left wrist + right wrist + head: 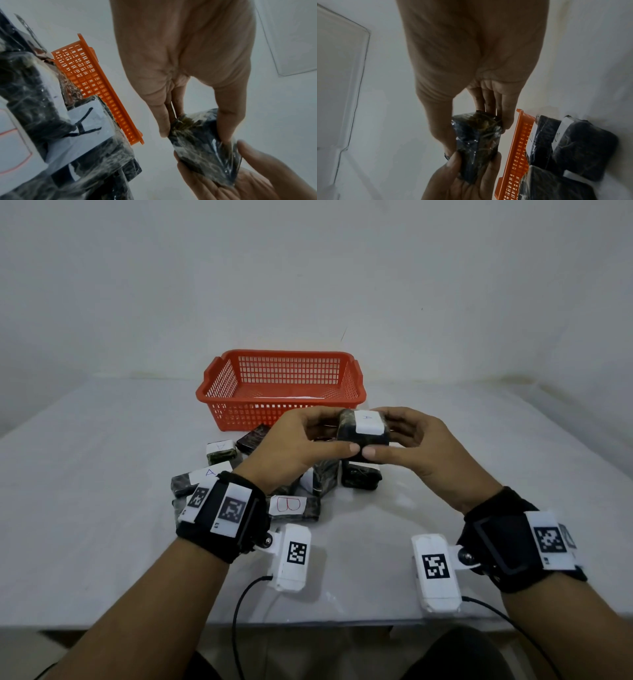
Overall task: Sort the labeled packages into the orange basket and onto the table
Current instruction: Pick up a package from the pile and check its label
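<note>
Both hands hold one dark package [363, 436] wrapped in clear film, raised above the white table [102, 474], in front of the orange basket [281, 386] and above the pile of other packages. The left hand [294, 446] grips the left side of this package, with the thumb on the near side and the fingers curled over the far side. The right hand [418, 446] grips the right side in the same way, and the two thumb tips almost touch below the package. On top of the held package there is a white label [369, 422] with a faint letter that looks like A, but it is not very clear. In the left wrist view the fingers [164, 121] of the left hand pinch one end of the package [202, 146], and the other hand supports it from below. In the right wrist view the right hand [471, 60] holds the package [477, 142] from above, and the left hand holds it from below. The basket stands at the far middle of the table, and something flat and white lies on its bottom. The other packages lie together on the table just in front of the basket. Among them, a package with label A [221, 450] is at the left, another A package [202, 479] is nearer and partly behind the left wrist, and a package with a red B [291, 506] is nearest to the person. Each wrist carries a black strap with a white camera unit.
</note>
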Motion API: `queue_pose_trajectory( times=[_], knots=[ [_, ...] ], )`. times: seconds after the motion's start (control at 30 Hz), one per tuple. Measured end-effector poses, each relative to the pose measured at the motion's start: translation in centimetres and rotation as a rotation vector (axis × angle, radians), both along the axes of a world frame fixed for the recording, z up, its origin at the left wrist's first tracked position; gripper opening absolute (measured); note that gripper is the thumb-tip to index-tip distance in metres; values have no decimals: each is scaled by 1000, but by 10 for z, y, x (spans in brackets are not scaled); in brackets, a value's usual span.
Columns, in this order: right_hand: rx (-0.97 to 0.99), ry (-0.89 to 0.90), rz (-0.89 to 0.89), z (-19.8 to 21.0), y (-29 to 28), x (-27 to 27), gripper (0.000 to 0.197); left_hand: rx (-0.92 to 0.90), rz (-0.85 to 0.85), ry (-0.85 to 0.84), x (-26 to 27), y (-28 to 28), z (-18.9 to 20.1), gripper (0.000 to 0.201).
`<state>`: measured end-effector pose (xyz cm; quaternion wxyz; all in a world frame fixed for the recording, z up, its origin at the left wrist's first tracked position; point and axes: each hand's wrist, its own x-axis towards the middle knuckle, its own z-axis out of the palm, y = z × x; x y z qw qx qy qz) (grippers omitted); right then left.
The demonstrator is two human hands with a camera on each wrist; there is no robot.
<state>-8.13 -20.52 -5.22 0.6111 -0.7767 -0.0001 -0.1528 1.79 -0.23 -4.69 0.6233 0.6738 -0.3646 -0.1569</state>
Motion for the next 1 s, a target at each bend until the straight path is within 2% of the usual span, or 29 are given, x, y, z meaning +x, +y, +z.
queue_pose_trajectory(
  times=[0.17, 0.27, 0.4, 0.5, 0.57, 0.63, 0.7, 0.77, 0.93, 1.0],
  knots=[
    [1, -17, -27, -2, -1, -2, 54, 7, -34, 28, 0, 0, -1, 51],
    [34, -8, -6, -3, 0, -2, 58, -17, 14, -9, 0, -1, -3, 48],
    [243, 72, 31, -3, 3, -1, 48, -31, 32, -30, 1, -3, -6, 54],
    [298, 118, 23, -4, 4, 0, 36, -14, -14, -16, 1, -2, -7, 61],
    [289, 103, -1, -4, 5, -1, 38, 11, -44, 16, -1, -2, -5, 62],
    [231, 68, -11, -5, 5, -3, 44, 24, -25, 36, -6, -3, -2, 53],
    [168, 47, -8, -7, 6, -4, 51, 16, 23, 11, -5, -4, -2, 44],
    [190, 49, -18, -8, 7, -3, 55, 9, 56, -30, -3, -4, -4, 44],
    [286, 127, -36, -4, 10, -1, 23, -39, 65, -73, -5, -6, -7, 53],
    [320, 131, -38, -5, 9, 0, 19, -25, 38, -74, -5, -5, -10, 57]
  ],
)
